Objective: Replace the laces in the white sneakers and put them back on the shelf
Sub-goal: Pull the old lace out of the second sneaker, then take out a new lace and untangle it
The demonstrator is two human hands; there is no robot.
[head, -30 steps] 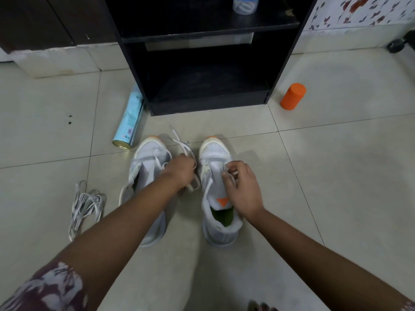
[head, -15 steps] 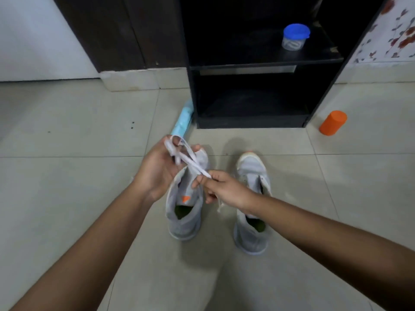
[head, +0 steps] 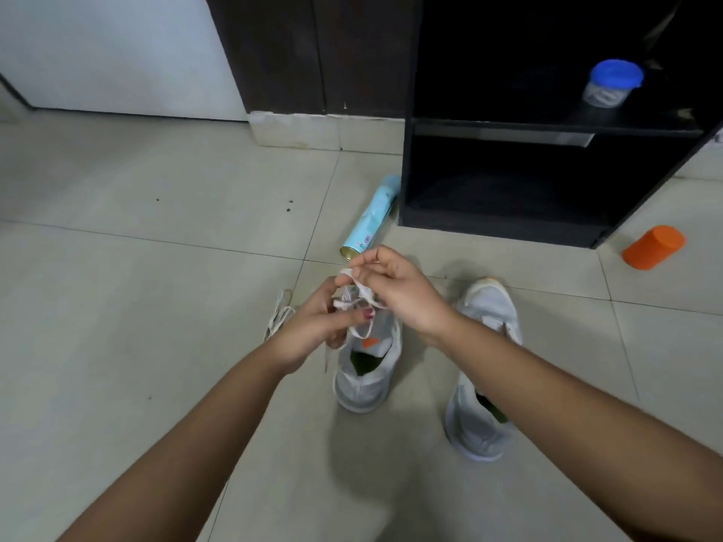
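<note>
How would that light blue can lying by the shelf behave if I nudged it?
Lying on its side on smooth tile, the light blue can would probably roll. Its metal-looking rim suggests it stays stiff. Weight is unclear.

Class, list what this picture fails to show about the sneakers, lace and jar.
All in the head view.
Front of left sneaker: behind left hand and right hand.
Middle of right sneaker: under the forearm.
Path of lace: motion-blurred.
Contents of jar: too small.
</note>
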